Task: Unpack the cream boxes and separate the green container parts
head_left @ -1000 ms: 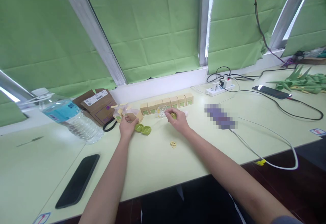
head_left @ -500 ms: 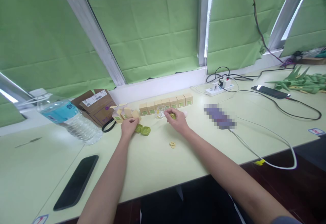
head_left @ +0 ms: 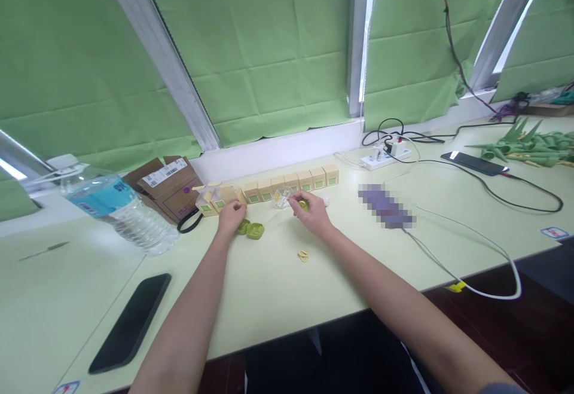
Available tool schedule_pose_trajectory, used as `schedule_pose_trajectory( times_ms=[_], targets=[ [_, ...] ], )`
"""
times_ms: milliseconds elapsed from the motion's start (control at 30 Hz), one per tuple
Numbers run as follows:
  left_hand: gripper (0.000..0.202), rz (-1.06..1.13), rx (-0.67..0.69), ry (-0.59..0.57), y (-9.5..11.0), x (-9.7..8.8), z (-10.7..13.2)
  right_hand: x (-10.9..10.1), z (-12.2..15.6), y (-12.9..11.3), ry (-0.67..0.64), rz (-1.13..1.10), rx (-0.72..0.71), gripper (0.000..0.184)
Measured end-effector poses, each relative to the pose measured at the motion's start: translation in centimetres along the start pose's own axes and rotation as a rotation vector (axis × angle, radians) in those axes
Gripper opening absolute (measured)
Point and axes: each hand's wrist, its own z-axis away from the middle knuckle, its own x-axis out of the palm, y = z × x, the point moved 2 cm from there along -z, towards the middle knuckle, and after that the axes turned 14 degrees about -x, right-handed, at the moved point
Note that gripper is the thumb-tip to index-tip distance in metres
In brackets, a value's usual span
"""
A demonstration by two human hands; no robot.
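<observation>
My left hand (head_left: 231, 217) rests on the desk with its fingers curled against a small tan box (head_left: 226, 196) at the left end of a row of tan boxes with green labels (head_left: 291, 181). An open green clamshell case (head_left: 250, 229) lies just right of that hand. My right hand (head_left: 314, 213) pinches a small yellow-green round piece (head_left: 304, 205) beside a crumpled clear plastic wrapper (head_left: 282, 198). A small yellow clip-like piece (head_left: 304, 255) lies on the desk nearer to me.
A water bottle (head_left: 114, 205) lies on its side at the left, with a cardboard box (head_left: 168, 186) behind it. A black phone (head_left: 130, 322) lies near the front edge. A power strip (head_left: 386, 153), cables, another phone (head_left: 474, 163) and green pointed parts (head_left: 533, 143) are at the right.
My left hand has shifted slightly right and closer to the row, pushing the left-end tan box up against it. My right hand has stayed in place with its piece.
</observation>
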Motion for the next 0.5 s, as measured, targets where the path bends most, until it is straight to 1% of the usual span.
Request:
schedule_pose_trajectory(
  times_ms=[67, 133, 200, 300, 400, 500],
  targets=[
    [0.015, -0.006, 0.001, 0.001, 0.3, 0.0, -0.1, 0.0, 0.0, 0.0, 0.001, 0.003, 0.001, 0.028],
    [0.018, 0.005, 0.003, 0.013, 0.5, -0.1, 0.2, 0.0, 0.0, 0.0, 0.003, 0.005, 0.003, 0.028],
    [0.025, 0.071, 0.001, 0.072, 0.7, -0.6, 0.9, 0.0, 0.0, 0.1, -0.001, 0.004, 0.002, 0.027],
    [0.032, 0.251, 0.019, 0.179, 1.5, -1.3, 3.0, 0.2, 0.1, 0.1, -0.013, 0.005, 0.000, 0.026],
    [0.034, 0.334, 0.150, 0.124, 3.5, -1.2, 5.5, 0.4, 0.2, 0.2, -0.031, 0.020, 0.002, 0.026],
    [0.036, 0.393, 0.337, 0.011, 6.0, -0.1, 8.1, 0.5, 0.3, 0.4, -0.042, 0.026, -0.001, 0.026]
  ],
)
